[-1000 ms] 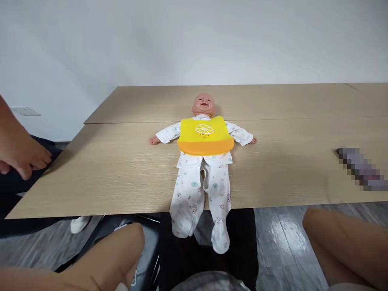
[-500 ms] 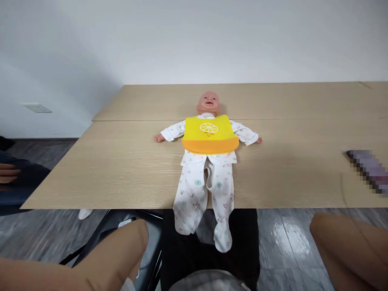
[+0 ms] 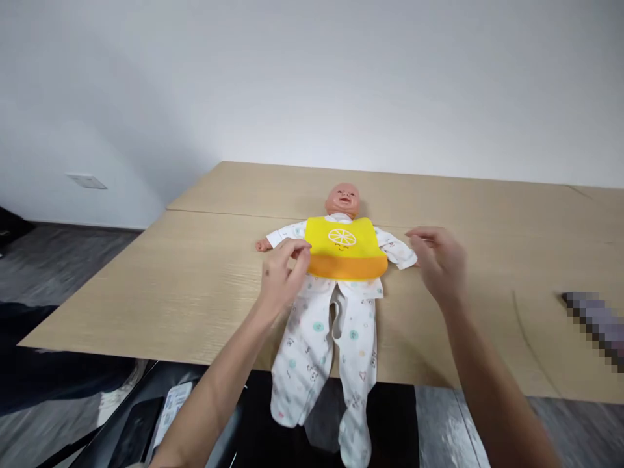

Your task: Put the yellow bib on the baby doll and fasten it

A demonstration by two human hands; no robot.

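Observation:
A baby doll (image 3: 343, 198) in white printed pyjamas lies face up on the wooden table (image 3: 195, 286), its legs hanging over the near edge. A yellow bib (image 3: 344, 247) with an orange pocket covers its chest. My left hand (image 3: 283, 273) hovers at the bib's left edge with its fingers loosely bent, the tips just touching or almost touching the bib. My right hand (image 3: 439, 260) is held over the table beside the doll's right-side sleeve (image 3: 402, 253), fingers apart, holding nothing.
A blurred-out object (image 3: 597, 322) lies on the table at the far right. Below the near edge are a dark chair or stand (image 3: 146, 429) and grey floor. A white wall stands behind the table.
Both my arms have come up from below the frame to either side of the doll's bib. The view has tilted up and shifted. Another person's hand at the left has gone out of view.

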